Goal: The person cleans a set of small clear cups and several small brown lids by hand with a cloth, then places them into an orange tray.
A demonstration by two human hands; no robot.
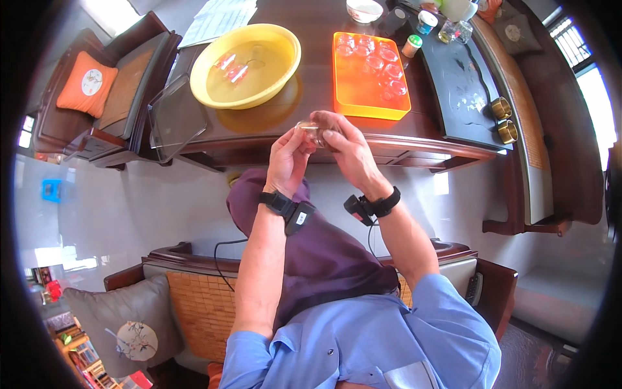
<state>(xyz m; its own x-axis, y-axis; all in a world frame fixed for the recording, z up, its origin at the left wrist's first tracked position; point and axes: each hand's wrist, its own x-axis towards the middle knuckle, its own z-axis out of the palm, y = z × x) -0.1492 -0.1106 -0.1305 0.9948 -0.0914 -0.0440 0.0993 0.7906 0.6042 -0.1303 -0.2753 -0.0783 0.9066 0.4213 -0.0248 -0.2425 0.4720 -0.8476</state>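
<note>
Above the near edge of the table, both my hands are closed on a small clear glass cup (313, 132). My left hand (288, 159) pinches its left side with the fingertips. My right hand (348, 146) wraps round the other side, thumb toward me, and hides part of it. Beyond my hands to the right lies an orange tray (372, 110) with several clear small glass cups (374, 63) in its far and right parts. A yellow basin (202, 91) with water in it stands to the left; reflections blur what lies inside.
A clear plastic lid (175, 123) juts over the table's left edge. Papers (217, 21), a white bowl (364, 10) and a green-capped jar (412, 46) are farther back. At right, a black tea tray (457, 97) carries two brass-coloured cups (504, 120). Wooden seats flank the table.
</note>
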